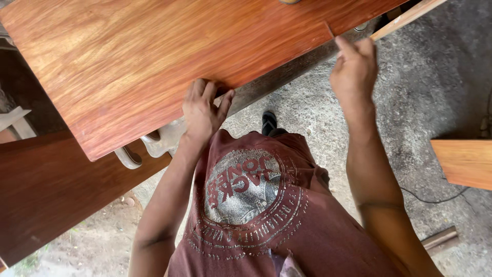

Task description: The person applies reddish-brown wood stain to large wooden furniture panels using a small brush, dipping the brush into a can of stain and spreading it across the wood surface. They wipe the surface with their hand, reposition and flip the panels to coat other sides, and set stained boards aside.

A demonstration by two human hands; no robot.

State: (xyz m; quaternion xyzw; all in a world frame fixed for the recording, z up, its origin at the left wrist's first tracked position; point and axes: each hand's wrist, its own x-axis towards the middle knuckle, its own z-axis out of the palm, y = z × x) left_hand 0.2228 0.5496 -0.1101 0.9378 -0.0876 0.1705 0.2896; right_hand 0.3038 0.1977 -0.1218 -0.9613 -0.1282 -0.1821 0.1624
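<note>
Panel: large reddish-brown wooden panel (154, 61), glossy, grain running across; it fills the upper left of the view, near edge facing the person.
Left hand: left hand (204, 110) lies flat on the panel's near edge, fingers spread on top, thumb by the edge. Pressing down, not gripping anything.
Right hand: right hand (353, 69) is at the panel's near right corner, fingertips pinched together on a thin light strip (405, 18) that runs off to the upper right. Can't tell whether it is edge banding or a loose batten.
Support: darker board (46, 190) sits lower left, under the panel; curved metal clamp parts (148, 146) show between the two.
Floor: dusty concrete floor (425, 87), a sandalled foot (269, 122) just under the panel edge, another wooden piece (464, 161) at right, a cable beside it.
Risk 1: panel overhangs its support; too much load from the flat hand could tip or slide it.
Risk 2: the strip is held by fingertips only, so it could slip or snap at the corner.
Risk 3: foot is directly below the edge; a dropped panel lands on it.
</note>
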